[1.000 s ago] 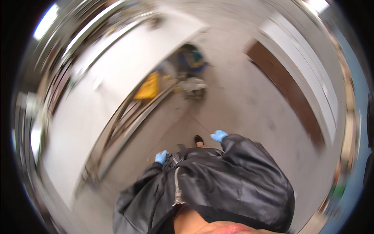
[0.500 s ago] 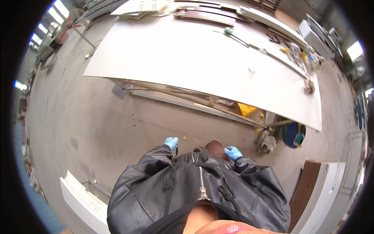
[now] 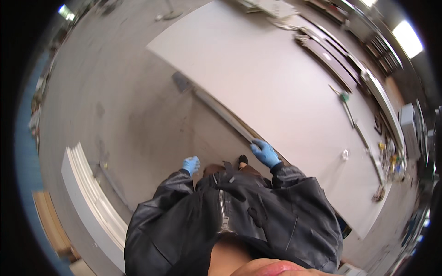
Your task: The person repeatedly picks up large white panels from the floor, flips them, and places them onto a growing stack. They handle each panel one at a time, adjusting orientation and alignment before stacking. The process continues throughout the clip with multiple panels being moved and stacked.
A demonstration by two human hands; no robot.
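My left hand (image 3: 191,165), in a light blue glove, hangs over the floor left of my body. Its fingers are loosely bent and a little apart, and nothing shows in them. My right hand (image 3: 266,154), gloved the same way, is stretched forward at the near edge of a large white board-topped table (image 3: 258,78). Its fingers are extended and hold nothing visible; whether they touch the edge I cannot tell. Both arms are in black jacket sleeves.
White panels (image 3: 92,198) stand in a stack at the lower left, beside brown boards (image 3: 49,221). Long dark strips (image 3: 324,62) lie along the table's far side. A green-headed tool (image 3: 344,97) and a small crumpled white piece (image 3: 345,154) lie on the tabletop.
My view has turned leftward and I am closer to the table, which now slants down to the right. My right hand has moved from beside my body forward to the table edge.
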